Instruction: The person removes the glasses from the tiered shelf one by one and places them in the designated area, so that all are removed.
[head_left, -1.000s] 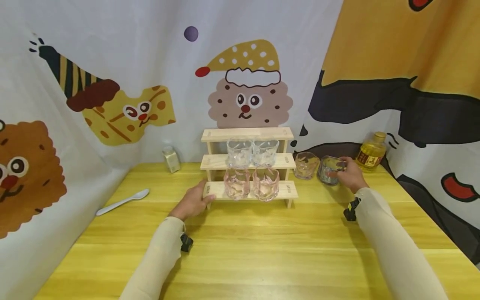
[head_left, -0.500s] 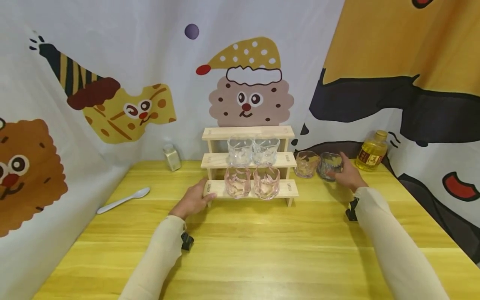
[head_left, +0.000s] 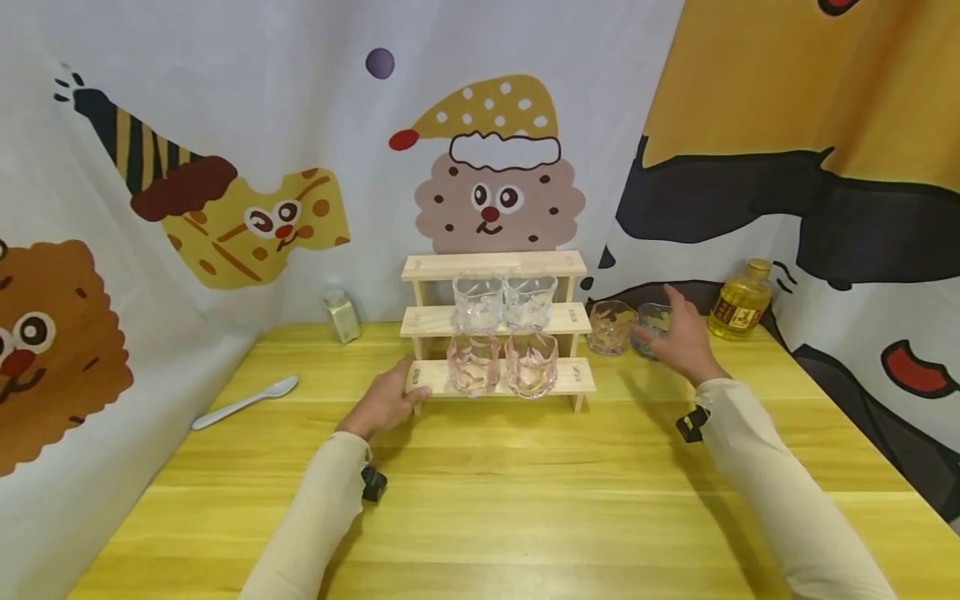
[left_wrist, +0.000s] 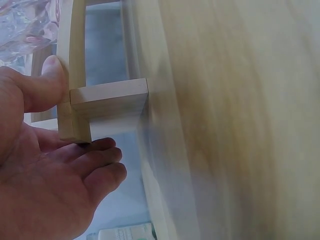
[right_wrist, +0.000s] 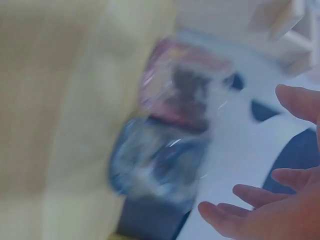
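Note:
A three-tier wooden display stand stands at the back of the table. My left hand grips the left end of its lowest step, the thumb on top and the fingers around the end. Two pink glasses sit on that step, and two clear glasses on the middle one. To the right of the stand, a pinkish glass and a bluish glass stand side by side on the table. My right hand is beside the bluish glass, fingers spread, holding nothing, and partly covers it in the head view.
A bottle of yellow oil stands at the back right. On the left are a small jar with a pale lid and a white spoon. A printed curtain hangs right behind the table.
My right hand has let go of the bluish glass, which now stands beside the pinkish one, and has drawn away from it. The left hand has kept its hold on the stand.

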